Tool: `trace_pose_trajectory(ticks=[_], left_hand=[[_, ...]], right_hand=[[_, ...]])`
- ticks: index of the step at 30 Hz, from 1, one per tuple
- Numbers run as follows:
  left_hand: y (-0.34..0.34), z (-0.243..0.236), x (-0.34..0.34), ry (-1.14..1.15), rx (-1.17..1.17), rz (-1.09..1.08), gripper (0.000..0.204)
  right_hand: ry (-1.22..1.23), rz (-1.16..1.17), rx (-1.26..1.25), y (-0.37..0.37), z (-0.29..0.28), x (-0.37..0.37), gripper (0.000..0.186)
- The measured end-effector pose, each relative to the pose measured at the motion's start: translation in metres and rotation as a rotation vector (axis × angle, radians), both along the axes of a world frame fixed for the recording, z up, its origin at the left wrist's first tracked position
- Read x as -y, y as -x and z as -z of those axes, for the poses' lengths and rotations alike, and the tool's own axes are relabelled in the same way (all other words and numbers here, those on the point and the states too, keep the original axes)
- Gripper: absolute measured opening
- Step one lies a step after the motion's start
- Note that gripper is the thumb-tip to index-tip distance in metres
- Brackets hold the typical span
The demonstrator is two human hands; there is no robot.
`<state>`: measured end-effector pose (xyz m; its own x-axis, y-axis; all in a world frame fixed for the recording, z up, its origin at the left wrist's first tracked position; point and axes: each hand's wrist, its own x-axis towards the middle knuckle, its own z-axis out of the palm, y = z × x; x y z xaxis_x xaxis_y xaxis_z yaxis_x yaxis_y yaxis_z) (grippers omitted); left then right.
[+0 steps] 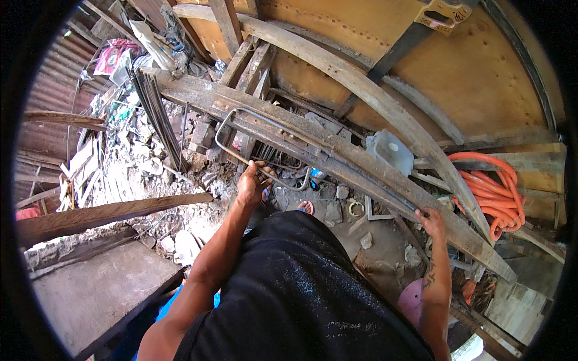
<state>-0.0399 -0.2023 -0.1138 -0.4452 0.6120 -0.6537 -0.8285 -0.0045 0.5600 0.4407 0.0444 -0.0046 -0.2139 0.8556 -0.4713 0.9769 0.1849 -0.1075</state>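
Note:
My left hand (254,183) is closed around the lower run of a steel rod (232,152) bent into an open rectangular loop. The loop's upper run lies along a long wooden beam (355,165), near metal fittings on its top. Farther right, my right hand (431,222) is wrapped around the end of a dark metal bar (385,191) that slants along the beam toward those fittings. How the bar meets the rod is too small to tell.
A bundle of straight dark rods (155,117) leans at the left end of the beam, above rubble. An orange coiled hose (497,189) hangs at the right. A handsaw (442,15) is on the plywood wall. A translucent plastic container (390,153) stands behind the beam. A rough plank (114,216) juts in from the left.

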Motion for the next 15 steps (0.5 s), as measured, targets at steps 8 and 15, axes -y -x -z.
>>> trace_pose_trajectory(ticks=[8, 15], left_hand=[[-0.011, -0.004, -0.019, -0.171, 0.172, -0.167, 0.045], [-0.015, -0.004, -0.049, -0.296, 0.241, -0.277, 0.059]], right_hand=[[-0.049, -0.115, -0.042, -0.001, -0.007, -0.008, 0.063], [0.612, 0.224, -0.3, 0.007, -0.019, -0.046, 0.051]])
